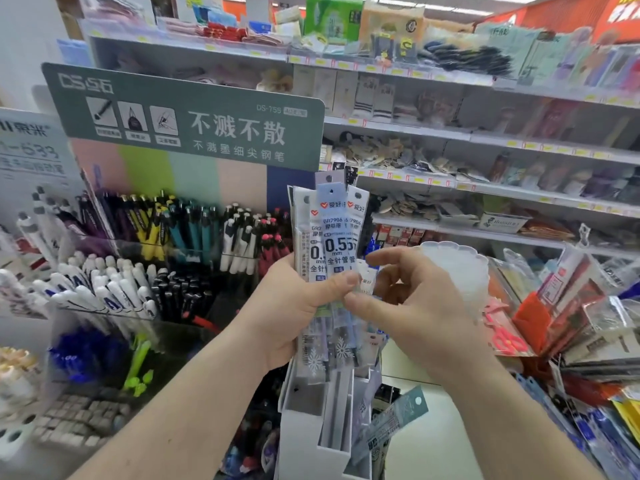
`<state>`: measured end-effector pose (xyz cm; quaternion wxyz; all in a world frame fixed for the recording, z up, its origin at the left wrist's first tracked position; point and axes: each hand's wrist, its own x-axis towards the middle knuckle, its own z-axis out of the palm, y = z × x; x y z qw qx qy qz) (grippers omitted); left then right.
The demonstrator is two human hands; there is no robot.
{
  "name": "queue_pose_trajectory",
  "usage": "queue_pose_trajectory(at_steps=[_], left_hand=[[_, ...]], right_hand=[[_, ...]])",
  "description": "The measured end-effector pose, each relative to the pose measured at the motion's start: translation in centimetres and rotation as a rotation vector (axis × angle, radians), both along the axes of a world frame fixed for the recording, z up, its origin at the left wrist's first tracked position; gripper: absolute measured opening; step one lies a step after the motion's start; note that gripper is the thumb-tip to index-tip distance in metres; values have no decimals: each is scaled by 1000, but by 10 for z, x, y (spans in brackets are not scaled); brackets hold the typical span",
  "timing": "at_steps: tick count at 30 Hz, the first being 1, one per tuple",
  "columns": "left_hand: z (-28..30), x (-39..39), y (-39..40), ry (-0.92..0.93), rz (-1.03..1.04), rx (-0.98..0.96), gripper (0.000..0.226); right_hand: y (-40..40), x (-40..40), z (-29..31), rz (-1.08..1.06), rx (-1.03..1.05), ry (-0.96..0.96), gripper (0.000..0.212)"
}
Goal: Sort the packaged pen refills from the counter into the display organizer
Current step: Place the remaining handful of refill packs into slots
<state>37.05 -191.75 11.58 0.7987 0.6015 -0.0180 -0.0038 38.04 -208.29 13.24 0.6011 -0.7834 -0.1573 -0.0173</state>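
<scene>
Between the curled fingers and thumb of the left hand [291,313] stands a fanned bundle of packaged pen refills [332,244], upright, their hang-tab ends well above the fingertips and their snowflake-printed lower ends below the palm. Beside it, the right hand [412,303] pinches the bundle's right edge, thumb tip just short of the left thumb, the other fingers loosely bent behind the packets. Directly below both hands sits the white display organizer [311,431], its slots open upward. Right of the organizer, below the right wrist, one more refill packet [394,420] leans tilted.
</scene>
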Motion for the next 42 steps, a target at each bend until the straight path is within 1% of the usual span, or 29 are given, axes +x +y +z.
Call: queue_pose_trajectory(at_steps=[1, 3, 6, 8, 10, 12, 14, 16, 19, 20, 22, 24, 25, 29, 31, 33, 34, 36, 37, 39, 40, 42], left_hand=[[0, 0, -2, -5, 1, -8, 49], [0, 1, -5, -9, -2, -17, 49], [-4, 2, -6, 10, -50, -22, 57], [-6, 2, -3, 22, -102, -43, 55], [-7, 1, 0, 22, -148, -56, 49], [-7, 1, 1, 18, -163, -59, 47], [-7, 1, 2, 13, -157, -56, 48], [-7, 1, 2, 9, -140, -55, 50], [-7, 0, 3, -4, -107, -46, 51], [-6, 0, 3, -14, -99, -39, 51], [-6, 0, 2, -26, -76, -27, 53], [-6, 0, -1, -38, -43, -13, 52], [-7, 1, -2, -45, -27, -4, 52], [-7, 2, -4, -54, 37, 27, 49], [-6, 3, 0, -49, 37, 23, 49], [-2, 1, 5, -52, 30, 64, 48], [0, 0, 7, -59, 35, 111, 46], [2, -1, 8, -81, 48, 178, 36], [3, -1, 8, -89, 55, 186, 32], [5, -1, 10, -92, 79, 195, 29], [6, -1, 12, -90, 99, 198, 28], [9, -2, 20, -80, 152, 190, 25]], right_hand=[[2, -2, -2, -21, -53, -32, 40], [4, -6, -4, -24, -86, -67, 37], [3, -9, -4, 3, -30, -51, 25], [1, -9, -3, 1, 26, -14, 19], [-2, -8, -4, 10, 39, 25, 20], [-5, -8, -6, 25, 38, 42, 26], [-8, -7, -8, 22, 102, 54, 26], [-12, -7, -8, 27, 218, 77, 25], [-16, -7, -8, 55, 365, 110, 16], [-18, -6, -7, 55, 389, 129, 17], [-18, -5, -8, 56, 376, 161, 25], [-12, -4, -10, 64, 320, 190, 39], [-8, -4, -12, 66, 302, 208, 41], [8, -3, -13, 53, 315, 240, 33], [9, -3, -9, 78, 258, 221, 32], [9, -1, -2, 98, 185, 217, 31], [9, 2, 3, 92, 174, 223, 27], [10, 10, 10, 82, 168, 209, 10], [10, 15, 12, 81, 129, 180, 9], [13, 22, 14, 88, 76, 155, 14], [13, 25, 16, 87, 94, 166, 14], [8, 31, 22, 40, 238, 210, 17]])
